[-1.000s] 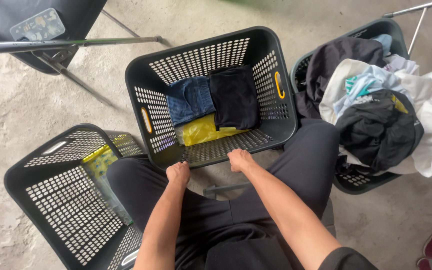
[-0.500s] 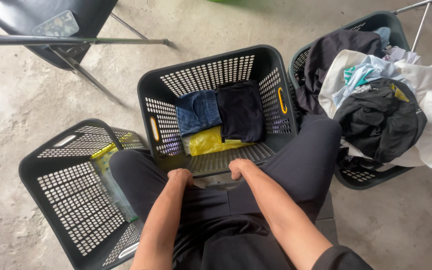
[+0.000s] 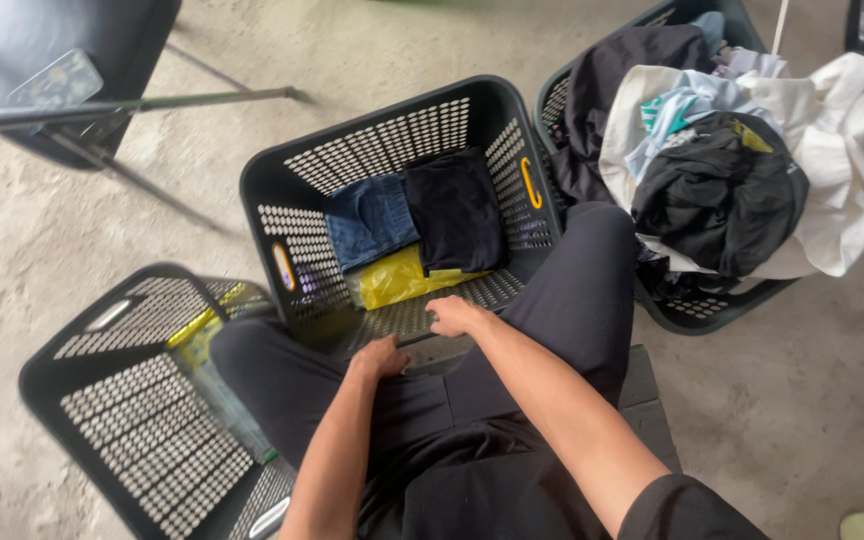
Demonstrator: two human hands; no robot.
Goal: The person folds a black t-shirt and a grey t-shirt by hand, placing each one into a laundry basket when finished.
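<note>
Both hands curled on the middle basket's (image 3: 392,170) near rim: left hand (image 3: 380,357), right hand (image 3: 455,315). I'd grip evenly, keeping folded clothes (image 3: 422,220) ahead undisturbed.

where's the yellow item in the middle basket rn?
Head view: the yellow item lies at the middle basket bottom, near edge, below the jeans and black garment.

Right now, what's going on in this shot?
A seated person in black trousers has both hands on the near rim of the middle laundry basket: left hand and right hand side by side. Inside lie folded jeans, a folded black garment and a yellow item. The basket at the right is heaped with unfolded clothes; a third basket lies tipped at the left.
</note>
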